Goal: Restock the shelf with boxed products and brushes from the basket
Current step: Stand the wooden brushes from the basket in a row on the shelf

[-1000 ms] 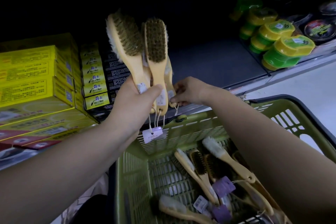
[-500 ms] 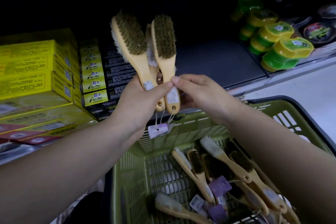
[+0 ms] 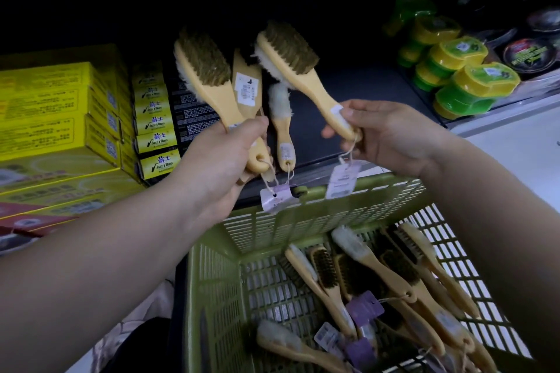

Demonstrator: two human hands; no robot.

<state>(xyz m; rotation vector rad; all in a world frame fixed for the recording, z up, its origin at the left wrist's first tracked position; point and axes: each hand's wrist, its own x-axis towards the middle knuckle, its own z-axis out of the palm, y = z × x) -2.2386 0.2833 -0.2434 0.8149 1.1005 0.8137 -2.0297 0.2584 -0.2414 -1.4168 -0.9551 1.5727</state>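
Left hand (image 3: 224, 160) fingers curled shut around a bunch of brush handles: one bristle brush (image 3: 206, 70) fanning up and left above the fingers, a flat-backed brush (image 3: 247, 85) with a barcode sticker just right of it, and a fluffy-headed small brush (image 3: 280, 118) hanging just right of the thumb, though whether the fingers actually pinch that one I can't tell. Strings run down from the handle ends to a pale tag (image 3: 277, 198) below the fingers. Right hand (image 3: 391, 136) thumb and fingers closed on the handle end of a separate single brush (image 3: 291, 51), head angled up and left away from the fingers, bristles on top, white fleece underneath; its tag (image 3: 342, 180) dangles below the fingers on a string. The two hands are apart, with dark shelf (image 3: 363, 91) surface showing between and behind them. Left of the left fingers: stacked yellow boxes (image 3: 48, 103) and a column of smaller yellow-black boxes (image 3: 154, 124) on the shelf. Right of and above the right fingers: green-yellow round containers (image 3: 475, 85) and dark tins (image 3: 530, 53). Below both hands: green basket (image 3: 303, 221), with more wooden-handled brushes (image 3: 375, 269) and purple tags (image 3: 363, 307) piled inside.
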